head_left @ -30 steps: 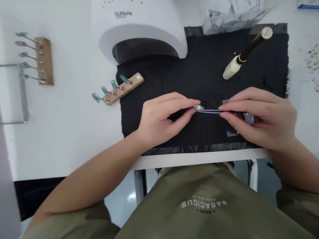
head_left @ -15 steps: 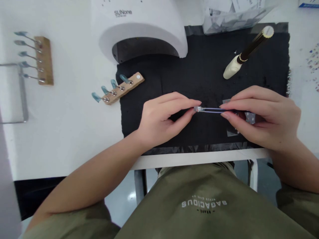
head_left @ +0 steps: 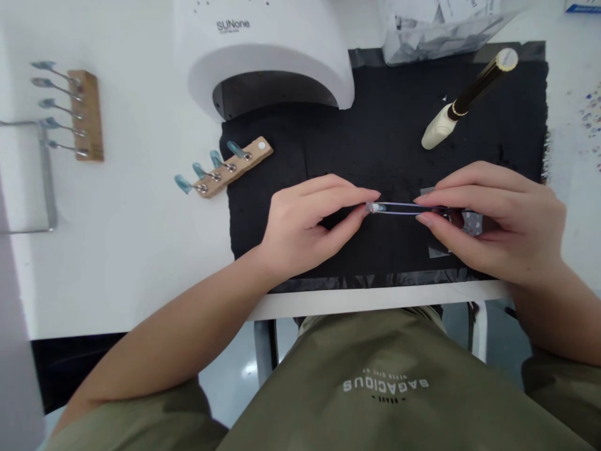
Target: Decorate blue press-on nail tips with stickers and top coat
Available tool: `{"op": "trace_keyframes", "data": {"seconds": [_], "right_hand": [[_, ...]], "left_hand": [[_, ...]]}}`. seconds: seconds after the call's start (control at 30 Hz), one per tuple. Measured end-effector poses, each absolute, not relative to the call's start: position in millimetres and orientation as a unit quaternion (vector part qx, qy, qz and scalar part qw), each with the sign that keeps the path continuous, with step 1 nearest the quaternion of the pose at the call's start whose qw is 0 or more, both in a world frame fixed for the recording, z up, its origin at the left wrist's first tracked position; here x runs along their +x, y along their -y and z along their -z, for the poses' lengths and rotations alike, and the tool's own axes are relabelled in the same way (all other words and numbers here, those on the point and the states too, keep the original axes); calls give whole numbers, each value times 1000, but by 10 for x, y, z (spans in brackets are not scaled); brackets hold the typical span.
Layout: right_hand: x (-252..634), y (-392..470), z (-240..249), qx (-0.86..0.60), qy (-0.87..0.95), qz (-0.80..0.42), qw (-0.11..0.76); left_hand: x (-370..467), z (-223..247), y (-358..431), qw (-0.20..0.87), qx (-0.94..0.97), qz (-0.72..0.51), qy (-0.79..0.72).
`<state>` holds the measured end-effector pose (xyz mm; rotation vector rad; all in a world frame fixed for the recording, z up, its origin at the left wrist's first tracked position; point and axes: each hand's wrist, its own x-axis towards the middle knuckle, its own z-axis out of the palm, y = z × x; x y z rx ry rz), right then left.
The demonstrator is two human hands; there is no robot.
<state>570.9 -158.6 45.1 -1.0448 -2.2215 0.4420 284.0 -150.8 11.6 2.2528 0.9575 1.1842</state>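
Between thumb and fingertips, my left hand (head_left: 312, 225) pinches a small, shiny, clear-and-bluish piece (head_left: 376, 207), which looks like a nail tip on a metal stem. My right hand (head_left: 498, 219) is closed on purple tweezers (head_left: 404, 208), whose two arms reach left to either side of the small piece. Whether their tips touch it is too small to tell. Beneath my right hand lies a clear packet (head_left: 439, 251) on the black mat (head_left: 328, 150). Left of my hands, a wooden stand (head_left: 235, 168) carries several teal nail tips.
A white lamp (head_left: 267, 37) stands at the back. Behind the mat is a clear box (head_left: 436, 44) of packets. A cream bottle with a dark cap (head_left: 439, 127) is on the mat. Another wooden stand (head_left: 89, 116) and a metal frame (head_left: 49, 181) are at left; loose gems (head_left: 592, 116) lie right.
The whole view has shifted very slightly. The tweezer arms look a little farther apart around the small piece, while both hands keep nearly the same place and hold.
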Motion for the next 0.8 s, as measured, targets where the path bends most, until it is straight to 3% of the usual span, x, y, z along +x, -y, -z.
{"op": "trace_keyframes", "data": {"seconds": [0.37,0.53,0.8], "right_hand": [[5712,1580,-465,-397,848,-164,310],[5722,1580,-473,-379,840,-165,351],[5710,1591,-488,-387,848,-176,316]], "left_hand": [[2825,-109,1507,194,812,-423,-352],[2823,-111,1501,197,809,-434,-345],[2814,-99,1501,186,810,-430,-352]]}}
